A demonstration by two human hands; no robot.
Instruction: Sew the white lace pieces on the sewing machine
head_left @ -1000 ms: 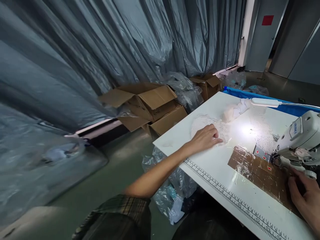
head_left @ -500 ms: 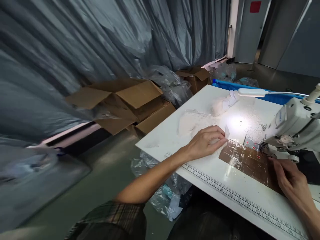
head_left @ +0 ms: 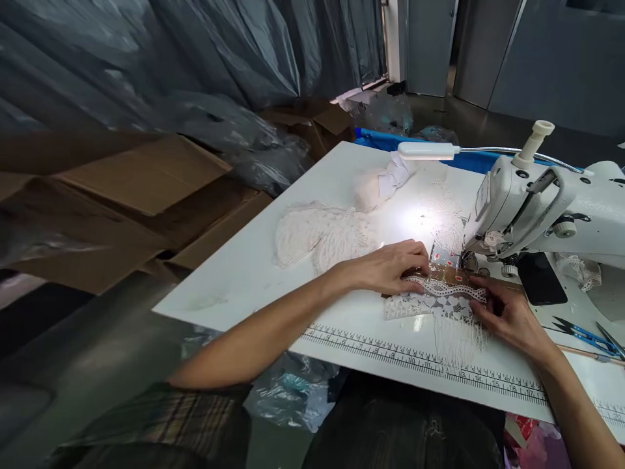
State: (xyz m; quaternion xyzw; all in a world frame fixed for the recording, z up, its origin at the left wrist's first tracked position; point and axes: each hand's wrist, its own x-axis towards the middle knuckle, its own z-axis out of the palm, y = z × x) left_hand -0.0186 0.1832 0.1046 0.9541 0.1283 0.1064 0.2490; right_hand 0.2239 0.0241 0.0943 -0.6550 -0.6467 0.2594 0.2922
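A strip of white lace trim (head_left: 452,306) with a hanging fringe lies along the front of a brown, tape-covered plate (head_left: 442,273) at the sewing machine. My left hand (head_left: 398,268) is closed on the lace's left part, fingers curled over the plate and thumb at the lace edge. At the lace's right end, my right hand (head_left: 505,316) grips it between thumb and fingers. The sewing machine (head_left: 512,208) stands just beyond, its needle area close to the plate's far edge. Some fingertips are hidden.
Piled white lace (head_left: 317,234) and a pale bundle (head_left: 374,189) lie left of the machine under a lamp (head_left: 424,151). A dark phone (head_left: 541,279) and blue thread snips (head_left: 586,335) are at right. A printed ruler (head_left: 390,352) lines the front edge; cardboard boxes (head_left: 146,172) stand left.
The view has swung right. The fringed lace now lies over the brown plate, which was bare before. My left hand has left the white scrap at the plate's corner and joined my right on the lace.
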